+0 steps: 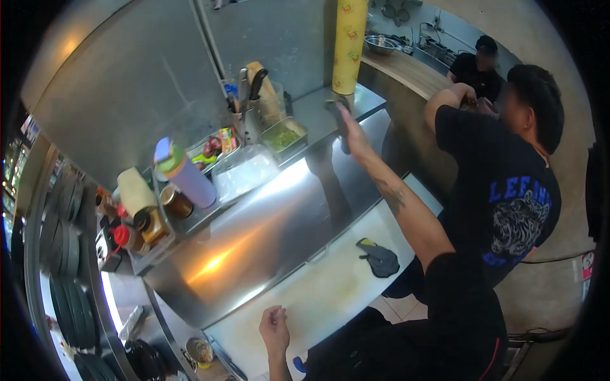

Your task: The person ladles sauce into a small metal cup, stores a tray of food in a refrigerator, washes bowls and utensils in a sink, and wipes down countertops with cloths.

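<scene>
Steel counter (273, 219) spans frame centre; sloping face gives right arm swing room. Co-worker (502, 152), right of frame, crowds elbow; elbow best kept in. White board (318, 289), lower centre; near edge beside body. Yellow roll (351, 51), upper centre, worth not bumping. Dark piece (344, 136) at right hand (358, 143), below roll; finger grip cannot be told; steady flat palm seems best. Left hand (274, 326), over board: fingers loosely curled, seemingly unclosed, nothing seen inside.

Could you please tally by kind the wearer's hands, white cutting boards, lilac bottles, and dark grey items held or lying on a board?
White cutting board: 1
Wearer's hands: 2 (left hand, right hand)
Dark grey items: 2 (one on the board, one held)
Lilac bottle: 1
Total: 6
</scene>
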`<state>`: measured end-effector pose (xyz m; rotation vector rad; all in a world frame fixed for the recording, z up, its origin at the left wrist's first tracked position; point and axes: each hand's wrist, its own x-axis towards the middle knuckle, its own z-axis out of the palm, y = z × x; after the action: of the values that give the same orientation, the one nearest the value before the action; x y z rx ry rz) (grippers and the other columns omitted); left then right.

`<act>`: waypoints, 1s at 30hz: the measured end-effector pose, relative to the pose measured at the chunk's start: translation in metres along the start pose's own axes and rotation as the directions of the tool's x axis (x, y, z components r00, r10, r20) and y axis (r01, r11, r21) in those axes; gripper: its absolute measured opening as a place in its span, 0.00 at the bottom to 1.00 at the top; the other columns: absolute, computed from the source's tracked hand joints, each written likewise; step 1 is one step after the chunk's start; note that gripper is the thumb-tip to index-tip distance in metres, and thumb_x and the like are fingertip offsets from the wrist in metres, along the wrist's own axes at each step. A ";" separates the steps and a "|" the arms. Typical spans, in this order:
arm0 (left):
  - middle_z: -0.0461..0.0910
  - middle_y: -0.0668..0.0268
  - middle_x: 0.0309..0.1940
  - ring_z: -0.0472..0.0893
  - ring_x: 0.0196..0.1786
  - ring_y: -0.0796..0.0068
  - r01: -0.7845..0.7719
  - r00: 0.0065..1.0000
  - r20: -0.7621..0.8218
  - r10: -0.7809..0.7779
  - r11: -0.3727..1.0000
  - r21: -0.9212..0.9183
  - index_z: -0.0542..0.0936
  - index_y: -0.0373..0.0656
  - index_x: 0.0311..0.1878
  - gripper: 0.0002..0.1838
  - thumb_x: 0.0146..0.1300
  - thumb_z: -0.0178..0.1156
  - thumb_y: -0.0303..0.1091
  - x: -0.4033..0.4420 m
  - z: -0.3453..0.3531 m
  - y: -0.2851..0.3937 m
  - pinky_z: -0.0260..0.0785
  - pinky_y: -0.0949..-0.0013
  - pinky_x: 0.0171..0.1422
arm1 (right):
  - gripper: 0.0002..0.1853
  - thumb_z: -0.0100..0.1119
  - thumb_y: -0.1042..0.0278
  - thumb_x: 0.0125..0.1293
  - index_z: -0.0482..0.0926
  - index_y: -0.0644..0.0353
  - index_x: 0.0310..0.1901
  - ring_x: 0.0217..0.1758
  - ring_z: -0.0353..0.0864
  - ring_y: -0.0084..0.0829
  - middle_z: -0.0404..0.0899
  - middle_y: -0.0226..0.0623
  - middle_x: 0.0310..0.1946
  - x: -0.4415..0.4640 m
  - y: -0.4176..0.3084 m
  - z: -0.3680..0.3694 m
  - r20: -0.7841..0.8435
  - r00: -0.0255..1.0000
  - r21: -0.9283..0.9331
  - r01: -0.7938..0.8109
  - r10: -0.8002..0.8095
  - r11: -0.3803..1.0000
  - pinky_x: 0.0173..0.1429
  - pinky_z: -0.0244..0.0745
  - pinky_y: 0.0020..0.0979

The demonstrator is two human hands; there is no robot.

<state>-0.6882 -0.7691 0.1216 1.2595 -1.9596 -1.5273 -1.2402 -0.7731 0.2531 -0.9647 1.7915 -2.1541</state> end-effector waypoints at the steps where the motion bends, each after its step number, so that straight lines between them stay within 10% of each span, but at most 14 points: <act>1: 0.89 0.58 0.42 0.85 0.41 0.73 0.040 0.998 -0.042 -0.043 0.996 -0.076 0.84 0.36 0.54 0.11 0.77 0.63 0.33 0.002 0.008 0.000 0.79 0.68 0.49 | 0.33 0.38 0.45 0.87 0.65 0.60 0.82 0.88 0.55 0.38 0.61 0.46 0.84 0.042 0.047 -0.013 0.149 0.986 -0.145 0.094 -0.072 0.985 0.89 0.45 0.35; 2: 0.89 0.59 0.42 0.86 0.40 0.73 0.076 0.992 -0.084 -0.090 0.985 -0.154 0.84 0.36 0.54 0.11 0.77 0.63 0.33 0.003 0.017 -0.001 0.79 0.68 0.49 | 0.31 0.37 0.48 0.87 0.66 0.56 0.82 0.90 0.53 0.45 0.57 0.53 0.86 0.069 0.073 -0.019 0.264 0.964 -0.570 0.192 -0.043 0.799 0.89 0.48 0.39; 4: 0.89 0.59 0.42 0.86 0.42 0.72 0.108 0.988 -0.101 -0.120 0.987 -0.116 0.84 0.36 0.53 0.12 0.78 0.63 0.35 0.006 0.035 -0.005 0.79 0.67 0.50 | 0.30 0.36 0.50 0.85 0.66 0.50 0.82 0.88 0.51 0.60 0.54 0.57 0.85 0.108 0.092 -0.007 0.404 0.889 -0.860 0.290 0.213 0.421 0.88 0.50 0.56; 11: 0.88 0.60 0.44 0.84 0.43 0.70 0.206 0.974 -0.077 -0.214 0.973 -0.101 0.85 0.37 0.54 0.13 0.79 0.63 0.38 0.006 0.095 0.014 0.79 0.67 0.50 | 0.35 0.39 0.48 0.81 0.61 0.56 0.84 0.88 0.52 0.61 0.55 0.51 0.86 0.189 0.156 0.006 0.343 0.937 -0.919 0.322 0.061 0.226 0.86 0.46 0.68; 21: 0.87 0.63 0.40 0.82 0.42 0.72 0.224 0.949 0.243 -0.200 0.972 -0.072 0.85 0.39 0.52 0.14 0.80 0.62 0.41 0.028 0.132 0.030 0.75 0.67 0.49 | 0.37 0.39 0.50 0.80 0.58 0.59 0.84 0.90 0.47 0.59 0.52 0.52 0.87 0.149 0.127 -0.025 0.177 0.974 -0.953 0.133 0.141 0.273 0.89 0.40 0.63; 30: 0.85 0.65 0.36 0.81 0.40 0.74 0.159 0.974 0.186 -0.130 0.976 -0.149 0.86 0.39 0.50 0.13 0.80 0.62 0.40 0.032 0.116 -0.014 0.75 0.68 0.47 | 0.34 0.41 0.49 0.79 0.67 0.55 0.81 0.86 0.59 0.57 0.61 0.51 0.84 0.108 0.116 -0.119 0.107 0.992 -0.965 0.121 -0.072 0.231 0.86 0.47 0.65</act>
<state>-0.7835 -0.7270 0.0603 1.2604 -1.8345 -1.8878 -1.4226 -0.7625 0.1765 -1.2679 3.1551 -0.6870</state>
